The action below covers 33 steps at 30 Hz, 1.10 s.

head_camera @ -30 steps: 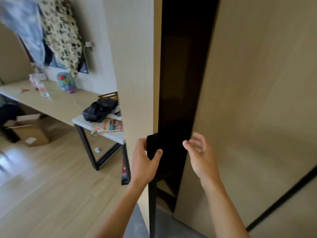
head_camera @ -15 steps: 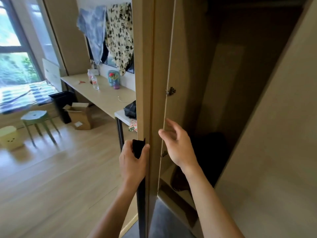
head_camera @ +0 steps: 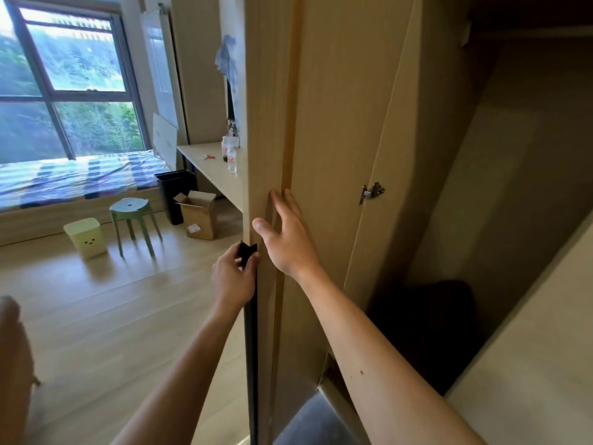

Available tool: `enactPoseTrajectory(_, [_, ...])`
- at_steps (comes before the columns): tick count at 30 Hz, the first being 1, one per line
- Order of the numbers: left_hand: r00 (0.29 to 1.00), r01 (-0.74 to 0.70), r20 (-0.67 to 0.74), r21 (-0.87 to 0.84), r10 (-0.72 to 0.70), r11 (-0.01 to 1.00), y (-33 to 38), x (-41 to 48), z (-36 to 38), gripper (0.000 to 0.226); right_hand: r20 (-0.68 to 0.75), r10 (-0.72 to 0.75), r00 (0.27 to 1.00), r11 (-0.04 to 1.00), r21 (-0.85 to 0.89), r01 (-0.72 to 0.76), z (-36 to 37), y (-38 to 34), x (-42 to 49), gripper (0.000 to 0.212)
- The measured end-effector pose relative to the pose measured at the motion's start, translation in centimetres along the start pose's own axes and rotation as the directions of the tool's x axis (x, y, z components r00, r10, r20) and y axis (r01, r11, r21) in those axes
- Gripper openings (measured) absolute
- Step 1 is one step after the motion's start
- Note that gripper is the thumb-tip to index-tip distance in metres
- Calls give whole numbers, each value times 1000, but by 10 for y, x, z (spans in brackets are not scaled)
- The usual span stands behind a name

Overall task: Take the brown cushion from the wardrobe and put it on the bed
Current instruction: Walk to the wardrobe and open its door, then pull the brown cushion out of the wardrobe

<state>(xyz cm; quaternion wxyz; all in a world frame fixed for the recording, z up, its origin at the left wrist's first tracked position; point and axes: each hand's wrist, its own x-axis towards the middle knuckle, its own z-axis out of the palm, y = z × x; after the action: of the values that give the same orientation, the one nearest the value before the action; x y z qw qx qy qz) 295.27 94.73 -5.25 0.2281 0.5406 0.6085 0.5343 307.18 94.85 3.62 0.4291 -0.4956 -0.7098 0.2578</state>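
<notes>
The wardrobe's left door [head_camera: 327,149] stands swung wide open, edge-on to me. My left hand [head_camera: 232,277] is closed on the door's black handle strip [head_camera: 248,252]. My right hand [head_camera: 285,234] lies flat and open against the door's inner edge. Inside the dim wardrobe a dark rounded shape [head_camera: 426,329] rests low down; it looks like the cushion, but its colour is lost in shadow. The bed [head_camera: 73,178], under a blue striped cover, runs below the window at far left.
A green stool [head_camera: 131,216], a pale yellow bin [head_camera: 85,237], a black bin [head_camera: 175,194] and an open cardboard box [head_camera: 199,213] stand on the wooden floor. A long desk [head_camera: 213,175] carries bottles. The right wardrobe door [head_camera: 529,364] angles in at lower right.
The left door has swung further open, exposing more of the wardrobe interior. My right hand moved from the gap onto the door's edge, and my view turned left toward the window.
</notes>
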Motion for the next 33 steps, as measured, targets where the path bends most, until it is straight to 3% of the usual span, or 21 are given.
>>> enactPoseTrajectory(4, [998,54,26,61,-55,997,-10,36,-14,35,82,42,996,999,-31,-40,19,-9,26,67])
enactPoseTrajectory(11, [988,109,100,105,-119,989,-21,85,-31,31,176,72,982,993,-109,-53,37,-11,58,69])
enactPoseTrajectory(22, [994,104,14,86,-105,991,-13,85,-22,36,132,-21,991,999,-47,27,48,15,66,70])
enactPoseTrajectory(27, [980,-39,-186,164,70,986,2,52,8,82,-99,33,995,994,103,-22,19,44,66,64])
enactPoseTrajectory(30, [952,-174,-219,198,216,965,9,27,38,89,-221,173,960,975,175,-136,-8,85,55,62])
enactPoseTrajectory(33, [924,-303,-158,252,348,919,10,10,70,92,-303,304,903,947,202,-251,-33,131,32,62])
